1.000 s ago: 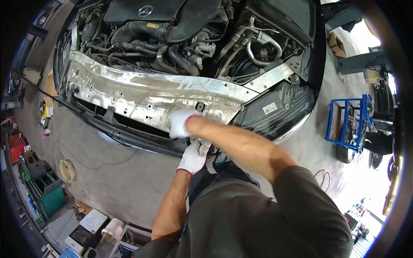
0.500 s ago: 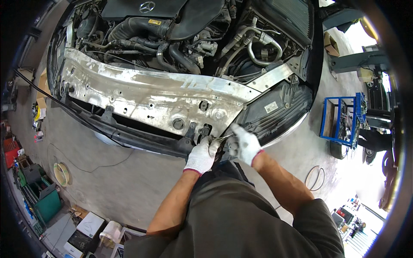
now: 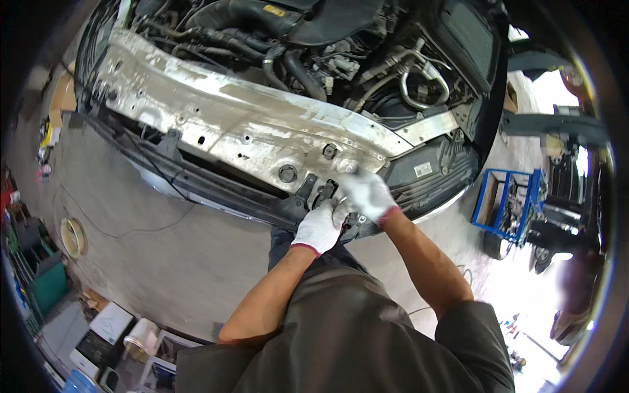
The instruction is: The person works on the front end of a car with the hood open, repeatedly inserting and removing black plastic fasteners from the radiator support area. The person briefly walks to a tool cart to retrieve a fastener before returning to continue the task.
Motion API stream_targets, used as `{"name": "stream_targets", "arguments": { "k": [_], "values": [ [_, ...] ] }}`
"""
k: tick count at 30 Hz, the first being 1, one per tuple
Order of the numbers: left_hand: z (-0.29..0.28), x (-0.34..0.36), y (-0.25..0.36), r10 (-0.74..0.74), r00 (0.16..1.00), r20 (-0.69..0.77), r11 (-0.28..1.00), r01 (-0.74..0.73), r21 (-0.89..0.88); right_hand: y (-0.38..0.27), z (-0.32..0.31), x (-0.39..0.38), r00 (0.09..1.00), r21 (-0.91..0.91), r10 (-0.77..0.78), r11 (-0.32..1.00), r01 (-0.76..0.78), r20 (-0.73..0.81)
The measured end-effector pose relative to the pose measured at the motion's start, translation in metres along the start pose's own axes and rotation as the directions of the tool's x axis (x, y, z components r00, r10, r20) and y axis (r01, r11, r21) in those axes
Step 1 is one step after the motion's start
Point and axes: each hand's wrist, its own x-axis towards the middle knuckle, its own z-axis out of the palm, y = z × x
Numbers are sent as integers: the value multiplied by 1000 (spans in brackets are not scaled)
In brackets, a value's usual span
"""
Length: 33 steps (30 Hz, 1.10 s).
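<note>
My left hand [image 3: 318, 226], in a white knit glove with a dark red cuff, is closed at the car's front edge, beside a black latch-like part [image 3: 324, 190]. What its fingers grip is hidden. My right hand [image 3: 368, 198], gloved the same way, is just to the right and slightly higher, smeared by motion, so its fingers do not show clearly. Beyond both hands runs the worn silver front panel [image 3: 216, 121], with a round black plug [image 3: 287, 173] left of the hands. The black headlight housing [image 3: 429, 171] lies to the right.
The engine bay, with black hoses [image 3: 304, 75] and a bent metal pipe [image 3: 426, 98], lies beyond the panel. A blue metal cart [image 3: 504, 203] stands at right. At lower left are a white bucket [image 3: 141, 337] and boxes [image 3: 111, 322]; a cable crosses the floor.
The view has shifted, so the car sits lower and further right. My right hand has swung up and inward over the panel's corner. My left hand stays closed at the front edge.
</note>
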Motion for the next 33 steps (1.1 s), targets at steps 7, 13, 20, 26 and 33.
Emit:
{"name": "stream_targets", "arguments": {
  "k": [7, 13, 20, 26, 33],
  "values": [
    [22, 13, -26, 23, 999, -28, 998, -25, -50, -11, 30, -3, 927, -590, -240, 807, 25, -289],
    [16, 12, -27, 101, 990, 97, 976, -117, 182, -28, 65, 5, 929, -962, -265, -154, 225, 260],
    [24, 21, -31, 139, 990, -30, 989, -140, -42, 11, 8, -14, 909, -139, -89, 990, 35, -407],
    [97, 45, -92, 318, 937, -147, 901, -346, -260, -13, 65, 8, 866, -890, -297, -351, 292, 402],
    [11, 18, -18, 65, 992, 112, 998, -68, 18, 35, -27, 11, 877, 94, 24, 995, 25, -479]
  ]
}}
